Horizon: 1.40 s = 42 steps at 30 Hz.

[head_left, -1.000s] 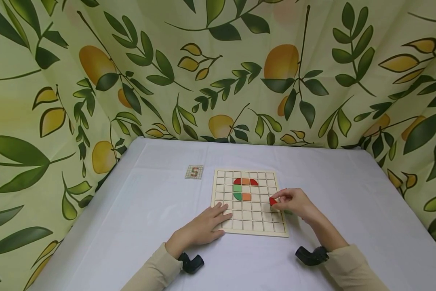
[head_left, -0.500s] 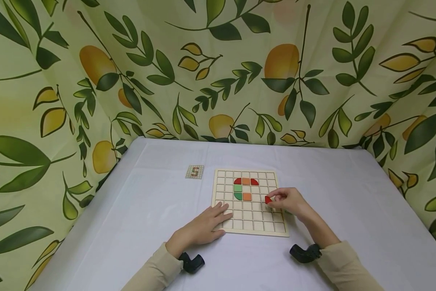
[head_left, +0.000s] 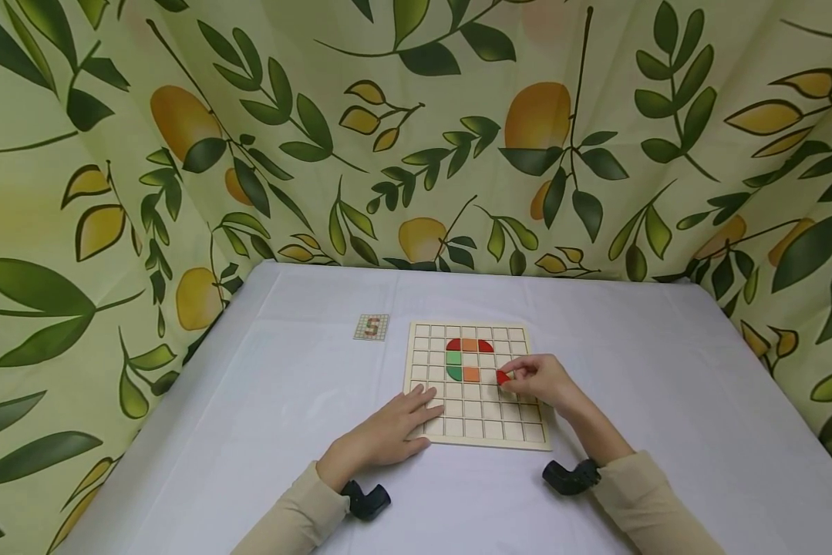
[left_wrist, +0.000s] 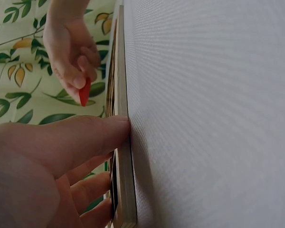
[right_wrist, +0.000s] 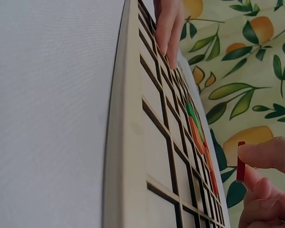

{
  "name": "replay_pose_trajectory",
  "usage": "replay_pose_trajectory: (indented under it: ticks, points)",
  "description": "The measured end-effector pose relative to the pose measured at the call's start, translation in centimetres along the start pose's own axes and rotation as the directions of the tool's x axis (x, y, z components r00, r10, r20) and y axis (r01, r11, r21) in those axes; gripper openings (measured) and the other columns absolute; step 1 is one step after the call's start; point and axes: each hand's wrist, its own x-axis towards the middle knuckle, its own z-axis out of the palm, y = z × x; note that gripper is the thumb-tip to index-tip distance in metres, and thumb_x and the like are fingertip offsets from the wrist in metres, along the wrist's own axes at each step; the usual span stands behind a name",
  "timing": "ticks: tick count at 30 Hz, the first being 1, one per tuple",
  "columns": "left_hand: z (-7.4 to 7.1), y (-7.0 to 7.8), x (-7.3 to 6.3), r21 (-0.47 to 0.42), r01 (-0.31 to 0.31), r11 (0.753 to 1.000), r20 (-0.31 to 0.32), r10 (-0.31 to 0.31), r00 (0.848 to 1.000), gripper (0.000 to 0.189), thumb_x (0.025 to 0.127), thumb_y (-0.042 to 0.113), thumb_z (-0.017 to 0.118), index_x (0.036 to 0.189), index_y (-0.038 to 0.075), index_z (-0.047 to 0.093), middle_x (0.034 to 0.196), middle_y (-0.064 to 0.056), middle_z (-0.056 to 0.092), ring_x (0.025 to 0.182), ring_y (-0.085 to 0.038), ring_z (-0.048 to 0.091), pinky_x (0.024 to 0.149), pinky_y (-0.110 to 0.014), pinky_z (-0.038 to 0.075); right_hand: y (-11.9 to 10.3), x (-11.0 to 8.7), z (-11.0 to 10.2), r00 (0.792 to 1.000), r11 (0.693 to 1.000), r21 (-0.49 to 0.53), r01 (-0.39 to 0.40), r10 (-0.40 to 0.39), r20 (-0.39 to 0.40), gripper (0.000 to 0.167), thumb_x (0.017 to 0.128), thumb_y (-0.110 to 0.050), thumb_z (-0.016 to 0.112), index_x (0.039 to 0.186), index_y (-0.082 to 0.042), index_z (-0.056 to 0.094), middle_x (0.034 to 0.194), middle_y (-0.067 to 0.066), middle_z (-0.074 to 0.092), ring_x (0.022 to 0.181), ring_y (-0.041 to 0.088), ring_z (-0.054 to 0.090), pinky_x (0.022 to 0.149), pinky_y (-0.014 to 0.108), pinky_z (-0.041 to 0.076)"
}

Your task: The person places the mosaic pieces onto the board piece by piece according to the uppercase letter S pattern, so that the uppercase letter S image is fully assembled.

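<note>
A light wooden grid board lies on the table. My left hand rests on its near left corner, fingers spread over the squares; in the left wrist view the thumb touches the board's edge. Between thumb and fingertips my right hand pinches a red tile, held above the right part of the board. That red tile shows edge-on in the right wrist view, apart from the board. Set in the grid are two red rounded tiles, orange squares, a light green square and a green rounded tile.
A small card with a gridded S-shaped pattern lies left of the board. White cloth covers the table. Behind it hangs a leaf-and-fruit patterned curtain. Black wrist devices sit at both cuffs.
My right hand has moved left over the board, carrying the red tile from near the right edge toward the orange square. The left hand has stayed in place.
</note>
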Motion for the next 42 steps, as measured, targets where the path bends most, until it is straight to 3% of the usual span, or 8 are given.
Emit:
replay_pose_trajectory:
  ticks: [13, 22, 34, 42]
  points:
    - [-0.2, 0.2, -0.1, -0.015, -0.002, 1.000, 0.001, 0.002, 1.000, 0.051, 0.097, 0.026, 0.054, 0.146, 0.016, 0.044, 0.160, -0.009, 0.031, 0.151, -0.029, 0.023, 0.123, -0.048, 0.025, -0.5, 0.8, 1.0, 1.000, 1.000, 0.005, -0.011, 0.011, -0.015, 0.030, 0.078, -0.004, 0.074, 0.104, 0.008, 0.066, 0.062, -0.005, 0.047, 0.057, 0.007, 0.044, 0.050, 0.018, 0.036]
    - [-0.2, 0.1, -0.1, -0.016, 0.009, 1.000, 0.004, -0.009, 1.000, 0.051, 0.097, 0.026, 0.055, 0.145, 0.016, 0.044, 0.160, -0.008, 0.030, 0.152, -0.028, 0.022, 0.124, -0.048, 0.024, -0.3, 1.2, 1.3, 1.000, 1.000, -0.002, 0.031, -0.031, -0.007, 0.030, 0.078, -0.004, 0.075, 0.104, 0.009, 0.067, 0.060, -0.005, 0.045, 0.056, 0.006, 0.041, 0.051, 0.018, 0.036]
    - [-0.1, 0.0, 0.0, -0.010, 0.011, 1.000, 0.009, -0.011, 1.000, 0.051, 0.097, 0.026, 0.054, 0.146, 0.017, 0.043, 0.160, -0.007, 0.030, 0.152, -0.028, 0.022, 0.124, -0.048, 0.024, -0.5, 1.5, 1.7, 1.000, 1.000, 0.003, -0.023, 0.023, -0.003, 0.028, 0.079, -0.005, 0.076, 0.103, 0.007, 0.068, 0.062, -0.004, 0.045, 0.058, 0.008, 0.040, 0.048, 0.019, 0.031]
    - [0.1, -0.2, 0.0, 0.000, -0.027, 1.000, -0.016, 0.027, 1.000, 0.051, 0.096, 0.025, 0.056, 0.145, 0.015, 0.045, 0.158, -0.010, 0.033, 0.150, -0.031, 0.026, 0.122, -0.050, 0.028, -0.5, 1.9, 1.9, 0.999, 0.999, -0.017, -0.043, 0.043, -0.021, 0.026, 0.079, -0.004, 0.075, 0.102, 0.005, 0.068, 0.062, -0.004, 0.045, 0.059, 0.009, 0.041, 0.048, 0.018, 0.032]
